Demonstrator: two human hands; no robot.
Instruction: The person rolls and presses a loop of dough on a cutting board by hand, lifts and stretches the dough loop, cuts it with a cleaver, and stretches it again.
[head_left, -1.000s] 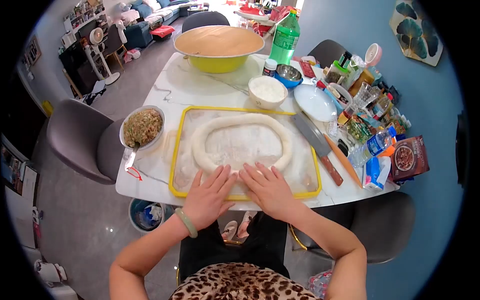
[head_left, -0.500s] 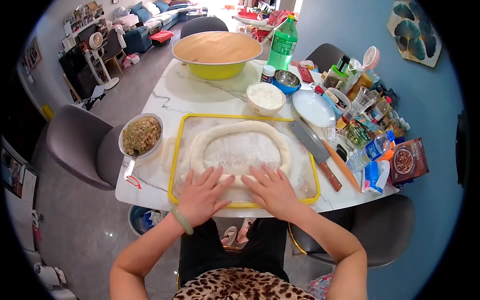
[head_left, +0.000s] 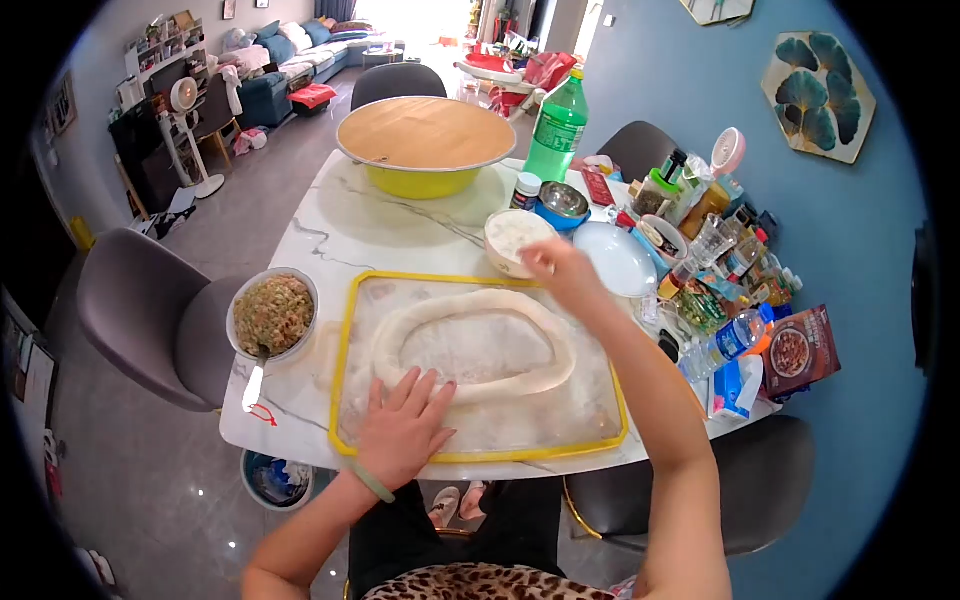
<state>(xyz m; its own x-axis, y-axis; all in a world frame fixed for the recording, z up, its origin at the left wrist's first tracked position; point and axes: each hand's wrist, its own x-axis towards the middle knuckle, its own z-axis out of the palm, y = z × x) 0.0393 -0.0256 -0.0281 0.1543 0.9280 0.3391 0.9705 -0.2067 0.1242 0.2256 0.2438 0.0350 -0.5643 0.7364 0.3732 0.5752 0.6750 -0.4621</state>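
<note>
A pale dough ring [head_left: 561,345] lies on a floured board with a yellow rim [head_left: 344,360]. My left hand [head_left: 402,430] rests on its lower left, fingers stretched and a little apart, fingertips touching the dough. Beyond the board my right hand [head_left: 562,270] is at the right edge of a bowl [head_left: 504,262] of white flour [head_left: 512,231]. Its fingers are curled together; whether they hold any flour I cannot make out. Neither hand has a tool in it. My right forearm hides part of the board's right side and the knife beside it.
A bowl of minced filling [head_left: 274,314] with a spoon [head_left: 255,385] stands at left. Behind are a covered yellow basin [head_left: 425,182] and a green bottle [head_left: 558,130]. A white plate [head_left: 612,262], jars, a water bottle [head_left: 728,342] and a red box [head_left: 802,348] crowd the right.
My right hand has lifted off the dough and reached forward to the flour bowl, its fingers curling in. My left hand stays on the dough. The view has tilted up slightly.
</note>
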